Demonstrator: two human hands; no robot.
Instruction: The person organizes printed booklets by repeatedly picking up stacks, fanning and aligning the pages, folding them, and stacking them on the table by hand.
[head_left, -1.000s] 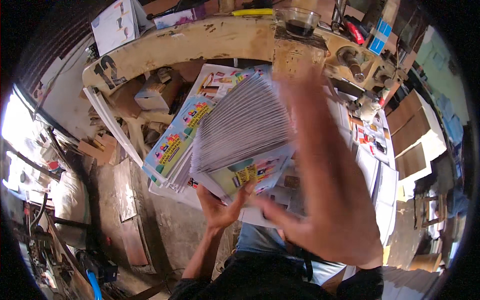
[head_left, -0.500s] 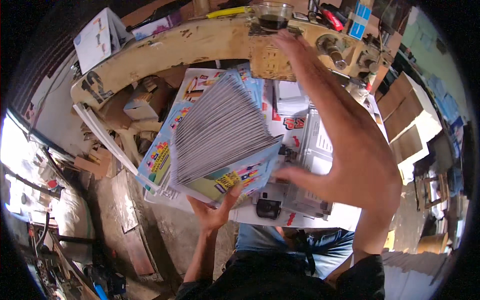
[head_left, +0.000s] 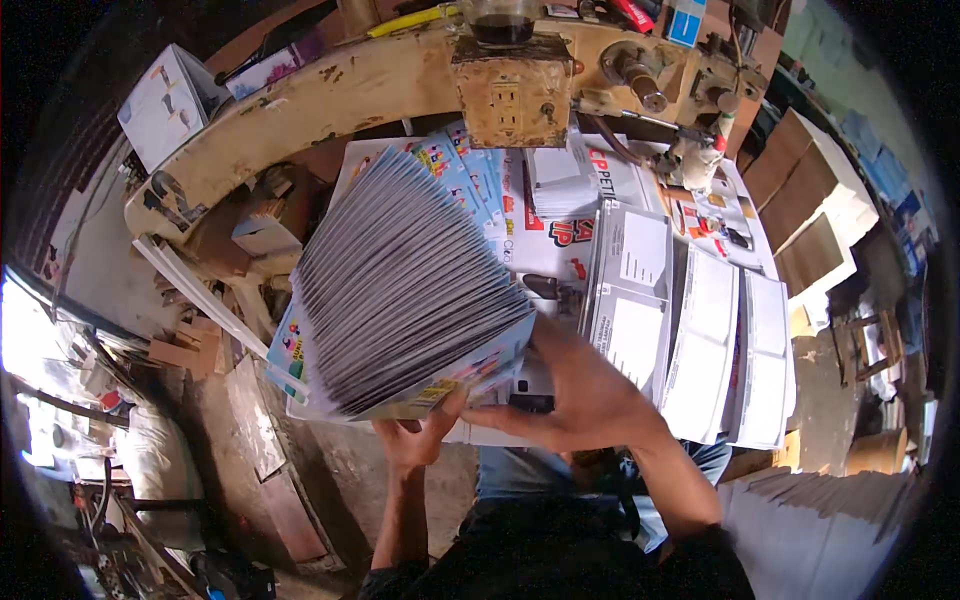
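A thick fanned stack of thin booklets (head_left: 410, 280) with blue printed covers leans across the left half of the work surface, its pale page edges facing up. My left hand (head_left: 415, 440) grips the near lower corner, with the thumb over the front cover and the other fingers mostly hidden underneath. At the stack's right end is my right hand (head_left: 595, 395), slightly blurred, its thumb stretched toward my left thumb and its fingers apart beside the cover. Whether those fingertips press on the booklets is unclear. More blue printed sheets (head_left: 465, 180) lie behind the stack.
Right of my hands lie stacks of white and grey printed sheets (head_left: 705, 340), with a smaller white stack (head_left: 560, 180) farther back. A worn yellowish machine frame (head_left: 330, 100) arches across the far side, carrying a glass of dark liquid (head_left: 502, 25). Cardboard boxes (head_left: 815, 190) stand at right.
My right hand has come down from beside the glass to the stack's right end. The stack looks more widely fanned and sits farther left in view. My left hand keeps its grip.
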